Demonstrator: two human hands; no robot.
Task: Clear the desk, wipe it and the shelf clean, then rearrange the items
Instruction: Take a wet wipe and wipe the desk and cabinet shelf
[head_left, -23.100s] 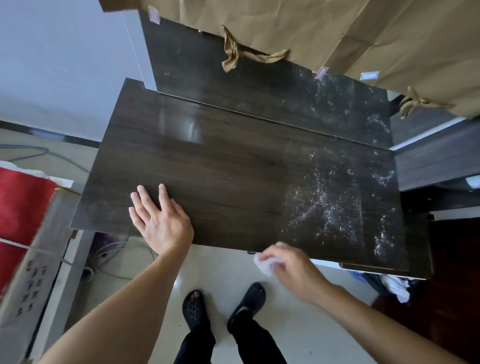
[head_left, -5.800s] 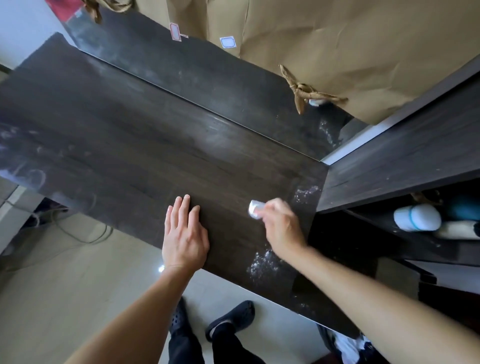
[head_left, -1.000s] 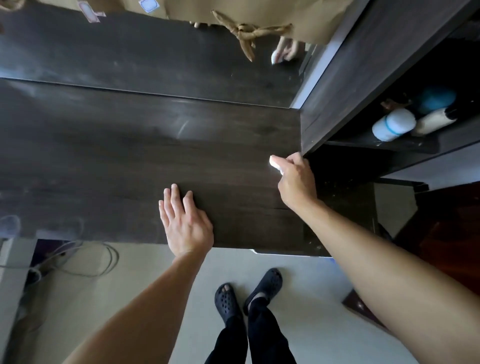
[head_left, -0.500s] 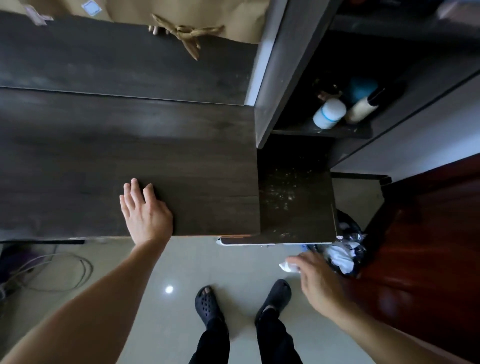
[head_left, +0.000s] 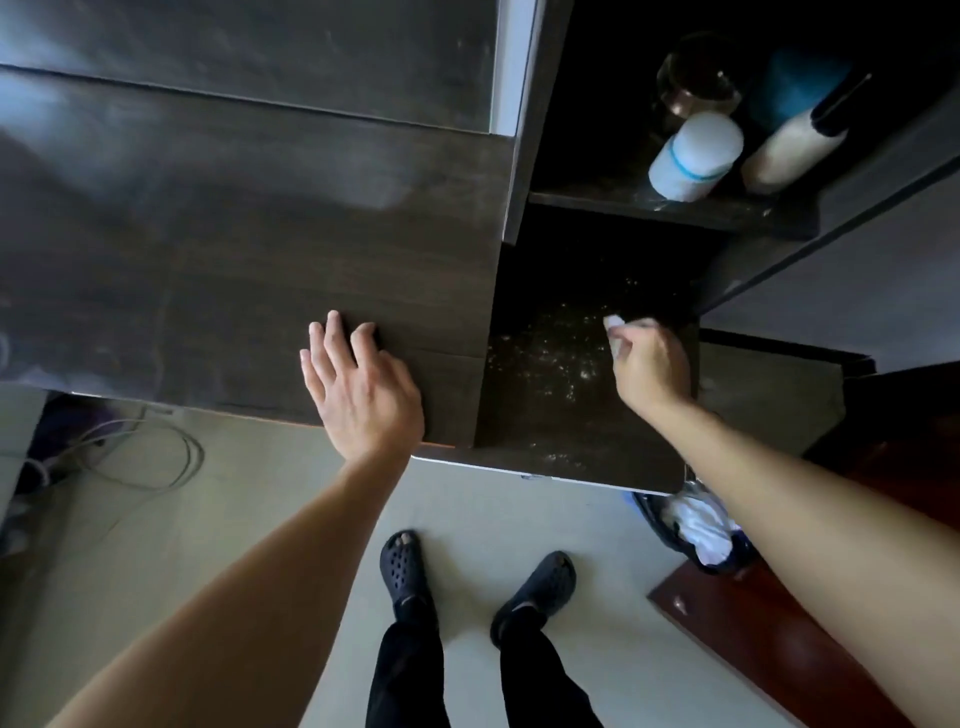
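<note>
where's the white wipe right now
Head view: the wipe is pinched in the right hand, over the dusty lower shelf just right of the desk, below the white bottle.

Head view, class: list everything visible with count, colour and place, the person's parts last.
desk: one, dark brown, left
lower shelf: one, dark, dusty, beside desk
tub: one, white, blue band, upper shelf
bottle: one, cream, beside tub
jar: one, clear, behind tub
teal object: one, behind bottle
cables: several, pale, floor left
bin: one, dark, floor right
wipe: one, white, right hand
clogs: two, black, feet
left hand: one, flat on desk
right hand: one, pinching wipe over lower shelf
</note>
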